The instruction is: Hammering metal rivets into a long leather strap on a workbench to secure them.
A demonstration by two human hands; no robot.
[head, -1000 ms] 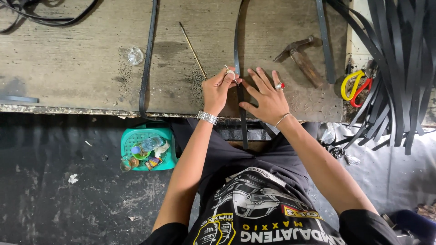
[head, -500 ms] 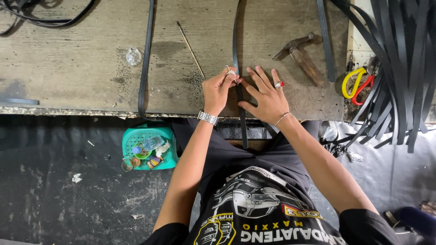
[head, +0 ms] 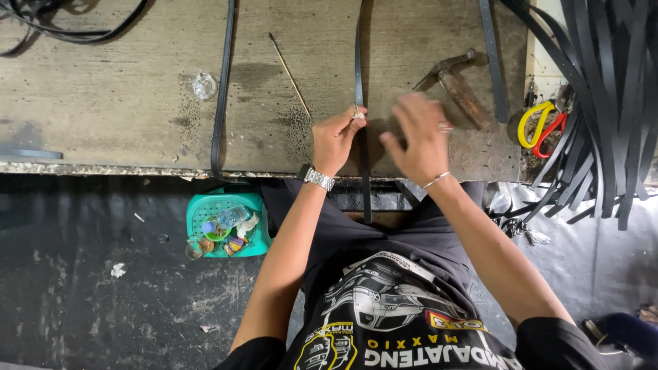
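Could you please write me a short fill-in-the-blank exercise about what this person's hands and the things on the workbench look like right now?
1. The left hand pinches a dark ____ lying on the workbench.
2. The right hand hovers beside a ____ with a wooden handle.
3. The scissors have yellow and ____ handles.
4. The basket on the floor is ____.

Missing words: strap; hammer; red; green

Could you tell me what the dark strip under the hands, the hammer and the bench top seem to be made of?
The strip looks like black leather or a synthetic look-alike: thin, flat, matte, and limp where it hangs over the bench edge. The hammer seems to have a dull grey metal head and a worn brown wooden handle. The bench top looks like bare, stained, pitted wood; the left hand pinches the strip there.
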